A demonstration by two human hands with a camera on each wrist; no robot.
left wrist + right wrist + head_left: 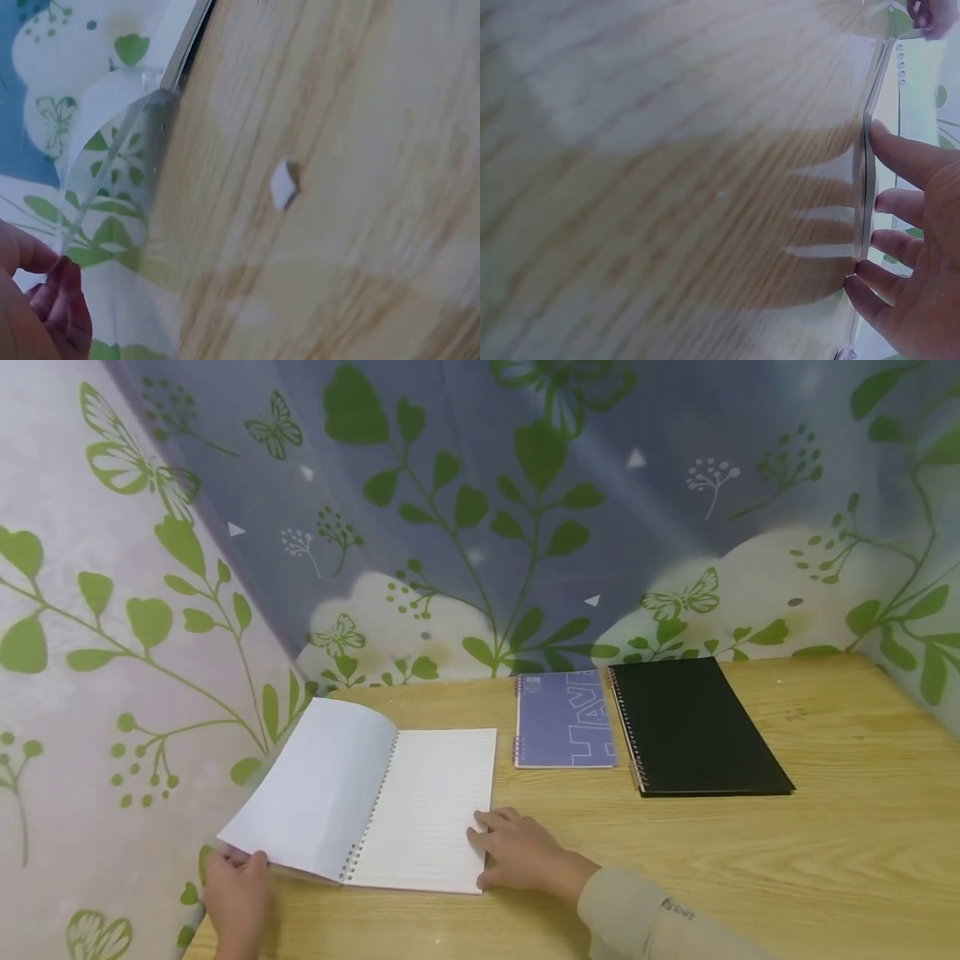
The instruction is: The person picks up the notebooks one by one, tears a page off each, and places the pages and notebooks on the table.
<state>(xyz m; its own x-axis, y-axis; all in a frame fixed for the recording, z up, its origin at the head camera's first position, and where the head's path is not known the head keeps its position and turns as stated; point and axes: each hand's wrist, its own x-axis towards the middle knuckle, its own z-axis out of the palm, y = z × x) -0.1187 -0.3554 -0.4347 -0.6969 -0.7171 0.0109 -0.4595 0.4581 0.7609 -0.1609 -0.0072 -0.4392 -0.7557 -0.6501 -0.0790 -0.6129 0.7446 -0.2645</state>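
A spiral-bound notebook lies spread on the table, lined page on the right. Its left leaf, a blank white sheet, is lifted and curved. At that sheet's lower left corner, my left hand pinches the edge between thumb and fingers. The left wrist view shows a clear, see-through sheet bending up to the pinching left hand. My right hand rests at the notebook's right edge with fingers spread. Their tips touch the page edge in the right wrist view, where the thumb lies apart from them.
A purple spiral notebook lies shut to the right, beside a larger black spiral notebook. The wooden table meets patterned cloth walls at the back and left. A small white scrap lies on the wood.
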